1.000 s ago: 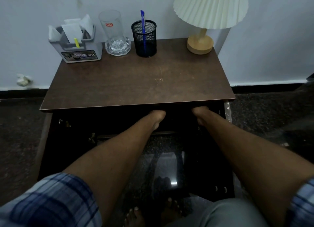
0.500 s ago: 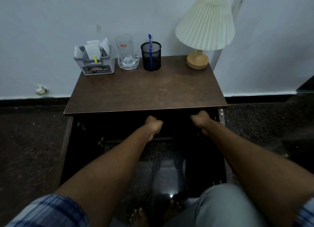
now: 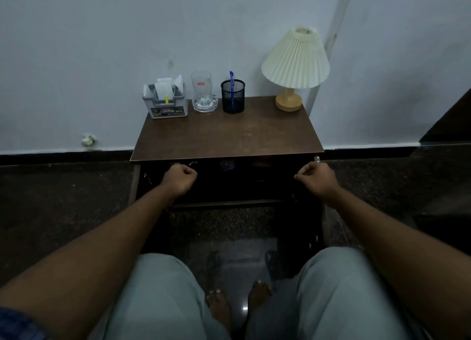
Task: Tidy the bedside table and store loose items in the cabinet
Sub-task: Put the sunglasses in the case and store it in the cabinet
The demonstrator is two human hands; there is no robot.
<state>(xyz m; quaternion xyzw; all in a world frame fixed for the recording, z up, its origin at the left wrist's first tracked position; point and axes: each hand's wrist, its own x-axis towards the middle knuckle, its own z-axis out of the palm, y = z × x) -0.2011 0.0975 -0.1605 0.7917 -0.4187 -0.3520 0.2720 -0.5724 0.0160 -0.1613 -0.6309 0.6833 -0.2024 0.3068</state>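
The brown bedside table (image 3: 229, 141) stands against the wall. Along its back edge are a grey organiser (image 3: 165, 105) with white papers, a clear glass mug (image 3: 202, 92), a black mesh pen cup (image 3: 232, 97) holding a blue pen, and a cream pleated lamp (image 3: 294, 61). Below the top, the cabinet (image 3: 229, 186) is open and dark inside, with a shelf edge (image 3: 224, 203) showing. My left hand (image 3: 179, 179) is a closed fist in front of the cabinet's left side. My right hand (image 3: 314, 177) is a closed fist at its right side, beside the open door's top corner. Nothing shows in either fist.
Both cabinet doors swing outward, the left door (image 3: 135, 186) and the right door (image 3: 323, 212) seen edge-on. My knees and bare feet (image 3: 237, 301) are on the dark polished floor in front. A crumpled scrap (image 3: 88, 140) sits at the wall's base, left.
Both hands have come out from under the tabletop and moved apart to the cabinet's sides. My head has pulled back, so the table looks smaller and farther away.
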